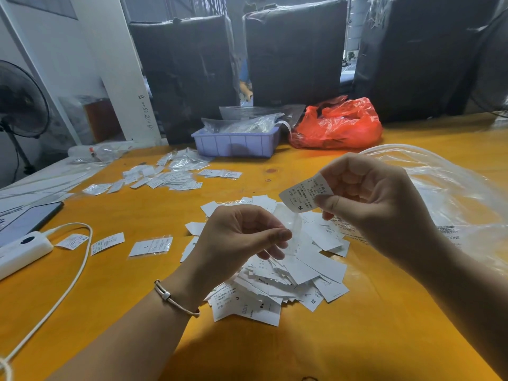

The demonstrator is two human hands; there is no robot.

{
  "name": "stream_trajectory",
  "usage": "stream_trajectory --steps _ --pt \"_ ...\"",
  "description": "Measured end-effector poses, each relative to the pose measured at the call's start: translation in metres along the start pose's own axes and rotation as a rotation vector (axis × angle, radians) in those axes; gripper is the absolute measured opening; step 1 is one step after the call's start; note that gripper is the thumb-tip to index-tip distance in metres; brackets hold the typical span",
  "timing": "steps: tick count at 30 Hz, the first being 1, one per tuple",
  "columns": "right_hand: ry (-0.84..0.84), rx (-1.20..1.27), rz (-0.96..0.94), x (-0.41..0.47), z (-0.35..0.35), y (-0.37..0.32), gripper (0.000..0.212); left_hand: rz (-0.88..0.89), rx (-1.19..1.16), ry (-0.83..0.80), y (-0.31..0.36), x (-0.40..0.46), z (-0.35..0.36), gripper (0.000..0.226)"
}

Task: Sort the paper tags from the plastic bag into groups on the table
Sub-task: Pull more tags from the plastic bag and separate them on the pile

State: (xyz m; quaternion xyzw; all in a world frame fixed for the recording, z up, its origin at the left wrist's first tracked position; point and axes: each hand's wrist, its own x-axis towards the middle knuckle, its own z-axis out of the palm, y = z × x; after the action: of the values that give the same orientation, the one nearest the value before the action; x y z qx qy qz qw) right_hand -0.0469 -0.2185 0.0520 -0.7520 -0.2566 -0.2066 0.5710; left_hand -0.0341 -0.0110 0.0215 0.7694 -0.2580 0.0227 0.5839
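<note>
Right hand (368,199) pinches an M tag (305,195); left hand (242,235) pinches a clear sleeve (294,237).

Tags (288,273) on table (137,284), bag (453,204) rightward.

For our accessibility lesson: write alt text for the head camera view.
Above a pile of white paper tags on an orange table, the right hand pinches a tag marked M while the left hand pinches a small clear sleeve.
</note>
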Motion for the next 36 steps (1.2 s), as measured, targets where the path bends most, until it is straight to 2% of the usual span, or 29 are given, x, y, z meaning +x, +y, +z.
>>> stream_trajectory --steps 6,15,24,31,36 --pt "-0.032 0.11 0.091 0.002 -0.005 0.001 0.016 0.001 0.016 0.016 -0.001 0.001 0.0 0.02" --pt "-0.052 0.077 0.156 0.003 -0.005 0.003 0.016 0.012 0.009 0.024 -0.001 0.002 0.0 0.02" --pt "-0.168 0.033 0.261 0.003 -0.002 0.005 0.017 -0.025 -0.044 -0.014 0.0 0.002 -0.001 0.014" --pt "-0.069 0.133 0.351 0.003 0.002 0.011 0.014 -0.062 -0.071 -0.032 0.0 0.003 0.0 0.014" --pt "-0.116 0.169 0.339 0.001 0.004 0.014 0.014 -0.121 -0.119 -0.055 -0.001 0.004 0.0 0.017"
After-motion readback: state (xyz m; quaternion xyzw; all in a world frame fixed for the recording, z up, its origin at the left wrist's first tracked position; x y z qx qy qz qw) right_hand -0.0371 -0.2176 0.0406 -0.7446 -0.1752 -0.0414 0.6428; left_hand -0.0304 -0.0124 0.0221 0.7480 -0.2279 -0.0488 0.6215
